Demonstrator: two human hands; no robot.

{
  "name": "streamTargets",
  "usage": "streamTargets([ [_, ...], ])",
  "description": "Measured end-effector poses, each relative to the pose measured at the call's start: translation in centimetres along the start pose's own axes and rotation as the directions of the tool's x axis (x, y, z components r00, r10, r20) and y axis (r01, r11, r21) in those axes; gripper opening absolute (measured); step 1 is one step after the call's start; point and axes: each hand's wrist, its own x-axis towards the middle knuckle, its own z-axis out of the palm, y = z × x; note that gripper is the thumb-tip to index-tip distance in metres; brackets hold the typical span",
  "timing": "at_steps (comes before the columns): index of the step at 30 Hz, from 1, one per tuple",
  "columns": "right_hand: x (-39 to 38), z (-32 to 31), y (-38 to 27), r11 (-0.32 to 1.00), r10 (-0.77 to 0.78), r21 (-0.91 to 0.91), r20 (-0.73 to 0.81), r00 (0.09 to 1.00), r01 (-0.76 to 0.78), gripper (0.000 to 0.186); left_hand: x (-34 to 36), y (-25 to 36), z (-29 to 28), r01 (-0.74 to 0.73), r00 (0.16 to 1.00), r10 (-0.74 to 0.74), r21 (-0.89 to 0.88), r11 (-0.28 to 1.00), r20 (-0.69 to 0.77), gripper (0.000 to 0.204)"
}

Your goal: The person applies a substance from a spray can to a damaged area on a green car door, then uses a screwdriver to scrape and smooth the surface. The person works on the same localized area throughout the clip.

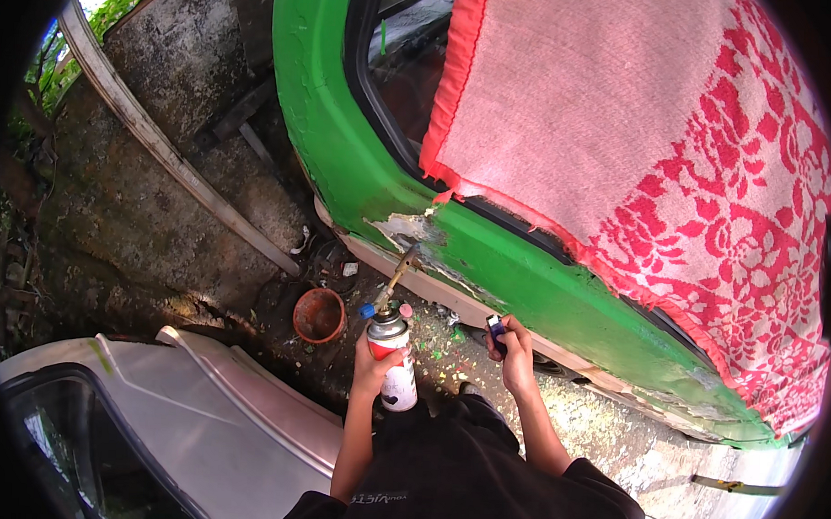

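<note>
My left hand grips an upright white and red gas canister fitted with a brass torch nozzle, with blue and pink knobs at its head. The nozzle's tip points up toward a patch of flaking, bare filler on the green vehicle body; I cannot tell whether they touch. My right hand is closed on a small dark lighter with a metal top, held lower and to the right of the nozzle. No flame is visible.
A pink and red patterned cloth drapes over the window. A silver vehicle panel is at lower left. An orange pot sits on the debris-strewn ground. A long curved strip leans along the stained wall.
</note>
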Motion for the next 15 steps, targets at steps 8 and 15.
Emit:
streamTargets([
  [8, 0.1, 0.3, -0.2, 1.0, 0.016, 0.004, 0.007, 1.0, -0.016, 0.018, -0.5, -0.2, -0.5, 0.008, 1.0, -0.007, 0.006, 1.0, -0.029, 0.043],
  [15, -0.1, 0.3, -0.1, 1.0, 0.005, 0.009, 0.006, 1.0, -0.005, 0.018, 0.8, -0.8, -0.8, 0.025, 0.999, -0.025, 0.019, 1.0, -0.033, 0.045],
])
